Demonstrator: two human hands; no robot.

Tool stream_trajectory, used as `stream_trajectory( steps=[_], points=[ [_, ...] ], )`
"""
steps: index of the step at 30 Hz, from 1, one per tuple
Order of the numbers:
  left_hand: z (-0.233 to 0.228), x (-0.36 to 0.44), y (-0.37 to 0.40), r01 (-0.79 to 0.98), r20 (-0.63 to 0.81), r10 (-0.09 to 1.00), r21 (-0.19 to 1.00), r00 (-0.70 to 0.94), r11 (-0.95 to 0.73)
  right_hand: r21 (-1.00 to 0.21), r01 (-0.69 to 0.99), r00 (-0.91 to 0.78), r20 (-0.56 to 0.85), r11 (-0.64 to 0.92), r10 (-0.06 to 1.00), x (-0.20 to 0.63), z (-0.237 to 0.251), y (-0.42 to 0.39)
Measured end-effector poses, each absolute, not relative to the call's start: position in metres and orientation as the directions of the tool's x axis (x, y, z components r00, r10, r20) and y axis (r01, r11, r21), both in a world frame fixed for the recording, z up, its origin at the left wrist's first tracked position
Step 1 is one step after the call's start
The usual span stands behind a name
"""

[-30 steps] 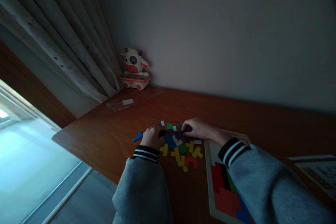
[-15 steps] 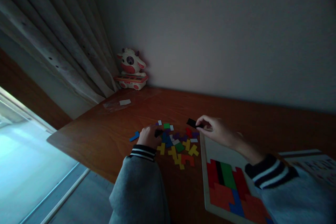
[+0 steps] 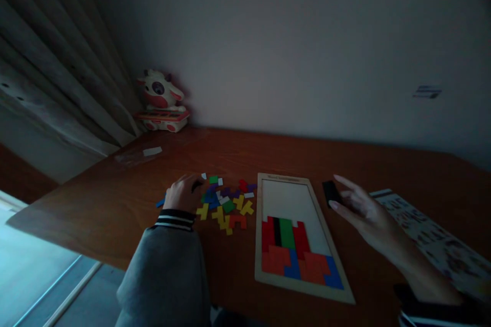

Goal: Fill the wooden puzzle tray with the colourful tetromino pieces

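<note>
Writing on the puzzle tray point(image 3: 286, 180) is too blurred to read, coloured blocks fill its near end; right hand point(image 3: 364, 212), open, touches black piece point(image 3: 330, 192); left hand point(image 3: 183, 194), curled, rests on loose pieces point(image 3: 226, 204).

A dim room in a home: a wooden tabletop point(image 3: 268, 153) pushed into a corner against a plain wall, pale curtains point(image 3: 57, 87) hanging at the window side. A cow-shaped toy point(image 3: 161, 99) sits well beyond the fingers of the left hand point(image 3: 183, 194), while loose coloured puzzle pieces point(image 3: 226, 204) and a wooden puzzle tray point(image 3: 286, 199) lie just beside them.
</note>
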State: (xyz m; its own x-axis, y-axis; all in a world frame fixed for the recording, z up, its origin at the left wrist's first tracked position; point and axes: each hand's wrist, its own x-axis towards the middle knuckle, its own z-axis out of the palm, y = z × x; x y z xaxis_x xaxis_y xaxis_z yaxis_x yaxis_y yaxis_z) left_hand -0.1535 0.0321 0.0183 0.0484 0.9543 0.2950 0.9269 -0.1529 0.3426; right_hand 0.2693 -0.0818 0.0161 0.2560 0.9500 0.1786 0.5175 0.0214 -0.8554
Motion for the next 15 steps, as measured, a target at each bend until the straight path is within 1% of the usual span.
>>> stream_trajectory(
  steps=[2,5,6,8,11,13,15],
  points=[
    [0.022,-0.138,0.028,0.881,0.411,0.910,0.409,0.057,-0.240,-0.879,0.476,0.232,0.140,0.012,0.963,0.270,0.021,-0.084],
    [0.028,-0.099,0.016,0.713,0.495,0.866,0.581,0.072,-0.392,-0.906,0.423,0.169,0.067,-0.010,0.983,0.264,0.027,-0.089],
    [0.029,-0.083,0.011,0.640,0.488,0.867,0.634,0.104,-0.434,-0.912,0.409,0.152,0.047,-0.020,0.987,0.263,0.028,-0.091],
    [0.028,-0.051,0.000,0.534,0.465,0.862,0.685,0.202,-0.495,-0.919,0.391,0.126,0.005,-0.045,0.992,0.261,0.026,-0.095],
    [0.024,-0.012,-0.015,0.425,0.345,0.872,0.771,0.347,-0.475,-0.914,0.398,0.061,-0.057,-0.077,0.997,0.263,0.018,-0.100],
    [0.020,0.006,-0.024,0.378,0.282,0.869,0.814,0.407,-0.441,-0.904,0.418,0.015,-0.092,-0.090,0.996,0.266,0.014,-0.103],
    [0.016,0.020,-0.033,0.356,0.248,0.862,0.834,0.442,-0.423,-0.900,0.422,-0.004,-0.124,-0.111,0.992,0.265,0.013,-0.106]
  ],
)
